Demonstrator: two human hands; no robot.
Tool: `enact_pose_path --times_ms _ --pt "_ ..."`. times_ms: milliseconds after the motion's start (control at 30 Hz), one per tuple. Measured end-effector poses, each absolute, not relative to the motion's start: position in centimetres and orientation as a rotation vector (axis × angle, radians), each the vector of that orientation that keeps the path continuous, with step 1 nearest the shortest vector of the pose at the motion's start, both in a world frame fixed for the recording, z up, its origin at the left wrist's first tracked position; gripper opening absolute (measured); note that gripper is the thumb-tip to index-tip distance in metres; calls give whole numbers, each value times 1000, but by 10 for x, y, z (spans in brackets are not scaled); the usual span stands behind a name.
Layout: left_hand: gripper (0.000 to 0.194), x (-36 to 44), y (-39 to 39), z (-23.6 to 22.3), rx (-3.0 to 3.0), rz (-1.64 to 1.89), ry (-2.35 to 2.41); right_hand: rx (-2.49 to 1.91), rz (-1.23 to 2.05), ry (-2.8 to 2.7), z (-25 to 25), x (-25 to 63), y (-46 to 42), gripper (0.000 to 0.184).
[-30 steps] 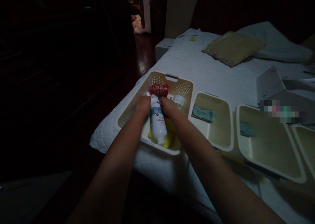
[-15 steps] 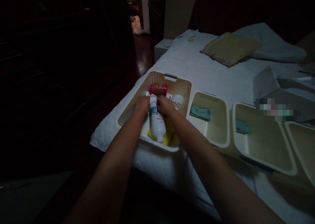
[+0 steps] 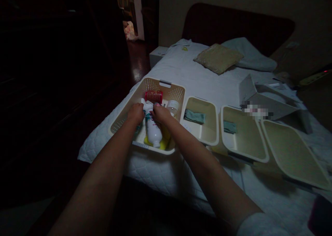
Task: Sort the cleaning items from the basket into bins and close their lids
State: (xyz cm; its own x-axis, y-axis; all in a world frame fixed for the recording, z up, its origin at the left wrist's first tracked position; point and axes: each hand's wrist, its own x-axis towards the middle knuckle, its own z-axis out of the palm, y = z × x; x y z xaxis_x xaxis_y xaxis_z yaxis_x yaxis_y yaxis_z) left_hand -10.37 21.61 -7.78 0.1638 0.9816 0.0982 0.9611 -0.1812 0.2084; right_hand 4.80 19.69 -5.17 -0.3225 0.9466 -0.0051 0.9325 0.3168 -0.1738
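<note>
Both hands reach into a cream perforated basket [image 3: 178, 87] on the bed's corner. My left hand [image 3: 136, 113] is closed on the edge of a crumpled white, cloth-like piece [image 3: 147, 105]. My right hand [image 3: 161, 113] is closed at the other side of this piece, its fingertips partly hidden. Just below the hands lies a white bottle [image 3: 154, 130], cap toward me, on something yellow [image 3: 165, 142]. Behind the hands lies a red container [image 3: 153, 96]. A clear jar with a white lid [image 3: 173, 105] stands right of my right hand. Something green shows beneath my left hand.
Right of the basket stand three cream bins: one [image 3: 217, 125] holds a folded green cloth [image 3: 194, 116], another [image 3: 263, 146] a smaller green cloth [image 3: 230, 127], then a third [image 3: 295, 153]. Behind them lies an open grey box [image 3: 269, 99]. A pillow [image 3: 219, 58] is farther back.
The view has swung right, so the basket and bed sit farther left. My hands stay at the white piece, which looks more spread between them. More green shows beneath my left hand.
</note>
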Motion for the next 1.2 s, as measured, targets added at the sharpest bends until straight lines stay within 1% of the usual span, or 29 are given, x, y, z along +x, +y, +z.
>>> enact_pose_path --times_ms 100,200,300,433,500,600,700,833,967,1200 --pt "29 -103 214 -74 2324 471 1869 -1677 261 -2434 -36 50 187 33" --pt "30 -95 210 -62 2315 703 1757 -1556 255 -2411 -12 55 181 32" --pt "29 -80 202 -42 2252 993 1569 -1414 182 -2355 18 63 175 29" --pt "27 -58 193 -11 2197 1240 1338 -1334 104 -2250 55 78 164 25" --pt "30 -47 188 5 2173 1367 1229 -1315 59 -2186 67 87 156 26" --pt "39 -35 176 26 2152 1487 1070 -1329 27 -2129 76 101 141 27" --pt "37 -26 160 42 2127 1475 1023 -1343 7 -2138 80 112 125 26" --pt "25 -19 145 52 2111 1335 1032 -1370 -32 -2188 91 122 108 28" --pt "14 -17 141 53 2058 1341 1085 -1424 -125 -2194 103 130 97 28" --pt "17 -5 132 57 1972 1296 1041 -1541 -293 -2277 104 152 79 25"
